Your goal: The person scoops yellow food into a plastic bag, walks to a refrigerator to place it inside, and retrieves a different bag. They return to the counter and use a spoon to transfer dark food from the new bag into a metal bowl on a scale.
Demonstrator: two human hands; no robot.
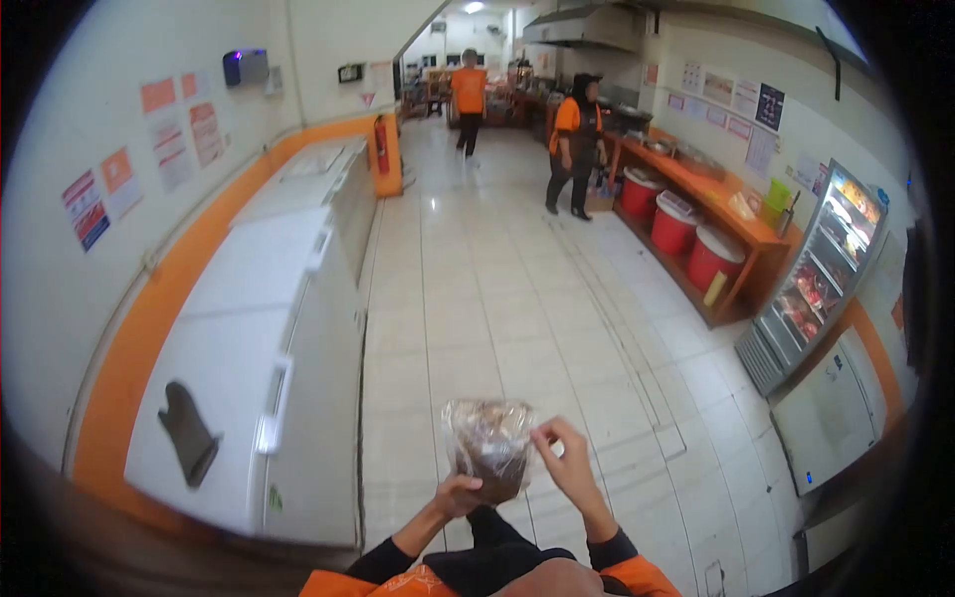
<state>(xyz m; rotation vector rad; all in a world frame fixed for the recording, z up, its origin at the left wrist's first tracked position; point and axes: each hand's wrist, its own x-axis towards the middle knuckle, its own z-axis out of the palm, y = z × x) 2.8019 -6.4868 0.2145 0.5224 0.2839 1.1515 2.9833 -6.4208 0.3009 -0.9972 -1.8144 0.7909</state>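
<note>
A clear plastic bag [489, 446] with dark brown contents is held up in front of my body. My left hand [459, 495] grips its lower left side, the thumb lying over the front. At the bag's upper right edge, my right hand [565, 453] pinches the plastic between thumb and fingers. What fills the bag cannot be made out through the creased film.
White chest freezers [224, 398] line the left wall, with a dark oven mitt [187, 435] on the nearest lid. Two people in orange stand ahead. Red buckets [714, 257] sit under an orange counter [696, 174] at right, near a glass-door fridge [816, 284].
</note>
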